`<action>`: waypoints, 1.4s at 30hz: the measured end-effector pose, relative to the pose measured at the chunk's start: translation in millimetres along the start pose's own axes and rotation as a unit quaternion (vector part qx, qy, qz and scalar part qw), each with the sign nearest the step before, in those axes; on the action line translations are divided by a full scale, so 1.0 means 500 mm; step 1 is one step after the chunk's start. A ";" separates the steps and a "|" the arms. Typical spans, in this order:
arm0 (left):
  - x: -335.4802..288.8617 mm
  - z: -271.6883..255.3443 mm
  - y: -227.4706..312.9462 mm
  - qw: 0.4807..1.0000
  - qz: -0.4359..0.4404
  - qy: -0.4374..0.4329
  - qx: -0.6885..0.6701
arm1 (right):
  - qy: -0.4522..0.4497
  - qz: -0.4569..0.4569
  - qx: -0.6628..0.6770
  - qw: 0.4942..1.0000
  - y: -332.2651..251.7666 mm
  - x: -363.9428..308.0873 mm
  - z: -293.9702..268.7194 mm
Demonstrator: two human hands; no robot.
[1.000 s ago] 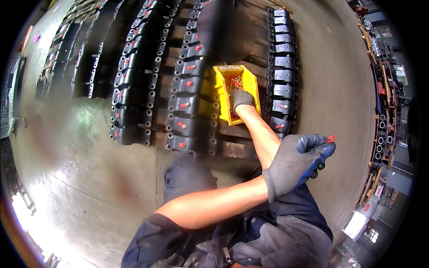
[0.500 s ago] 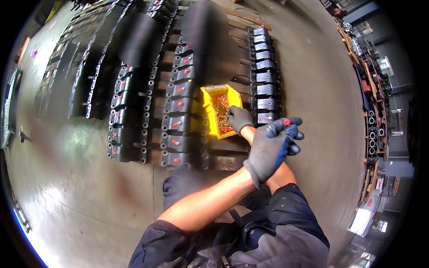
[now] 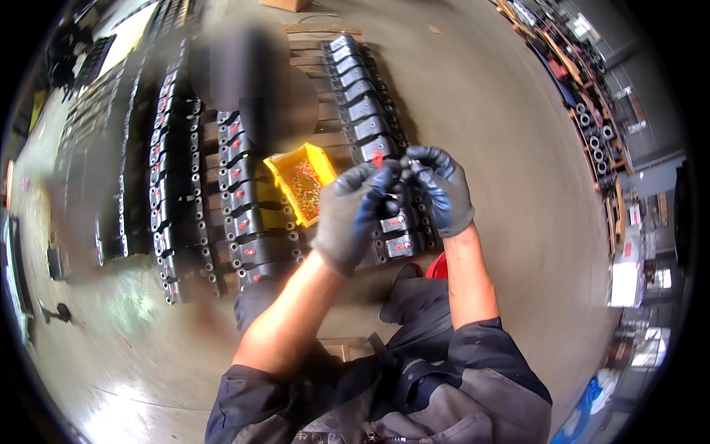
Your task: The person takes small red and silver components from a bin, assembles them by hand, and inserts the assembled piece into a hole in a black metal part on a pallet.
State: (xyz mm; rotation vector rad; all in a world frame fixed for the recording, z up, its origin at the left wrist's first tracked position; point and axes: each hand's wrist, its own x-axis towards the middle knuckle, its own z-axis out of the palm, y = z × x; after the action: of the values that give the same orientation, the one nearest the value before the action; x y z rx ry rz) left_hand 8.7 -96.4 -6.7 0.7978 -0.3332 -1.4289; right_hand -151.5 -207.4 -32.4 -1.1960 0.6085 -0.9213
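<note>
My left hand (image 3: 344, 218), in a grey knit glove with a dark blue palm, pinches a small red cap-like piece (image 3: 377, 157) between thumb and fingers. Close to its right, my right hand (image 3: 446, 191), gloved alike, is closed at the fingertips on a small metal piece (image 3: 412, 162) whose exact kind is too small to tell. The fingertips of both hands nearly meet above a row of black ribbed metal parts (image 3: 362, 109). Left of my hands stands a yellow bin (image 3: 325, 164) holding many small red and brass-coloured pieces.
Further rows of black metal parts (image 3: 238, 174) with red pieces on top lie leftward on wooden pallets. A red round container (image 3: 438, 266) stands by my leg. Shelving with rings and parts (image 3: 592, 140) lines the right side. Blurred patches hide some of the rows.
My right hand has come out of the yellow bin and the crossed arms have parted. Both hands now meet fingertip to fingertip, the left still with the red piece. The view has shifted.
</note>
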 end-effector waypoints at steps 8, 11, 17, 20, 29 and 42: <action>0.016 0.010 -0.039 0.998 -0.003 -0.006 0.061 | -0.023 -0.059 -0.072 0.995 -0.087 -0.019 -0.005; 0.014 0.023 -0.046 0.995 0.018 -0.009 0.095 | -0.029 -0.056 -0.081 0.995 -0.094 -0.027 -0.017; 0.018 0.044 -0.049 0.989 0.017 -0.003 0.147 | -0.043 -0.055 -0.088 0.994 -0.111 -0.043 -0.019; 0.019 0.047 -0.058 0.978 0.049 -0.002 0.203 | -0.058 -0.079 -0.165 0.981 -0.115 -0.048 -0.029; 0.002 0.053 -0.046 0.849 0.227 -0.024 0.477 | -0.080 -0.023 -0.211 0.974 -0.126 -0.068 -0.041; 0.007 0.038 -0.061 0.715 0.322 -0.024 0.620 | -0.072 0.040 -0.063 0.995 -0.093 -0.066 -0.046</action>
State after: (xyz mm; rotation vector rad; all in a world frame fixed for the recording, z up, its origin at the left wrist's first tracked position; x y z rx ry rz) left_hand -26.0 -103.4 -14.6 1.4920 -1.5483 -0.3790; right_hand -199.9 -195.0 3.3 -1.3297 0.6016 -0.7318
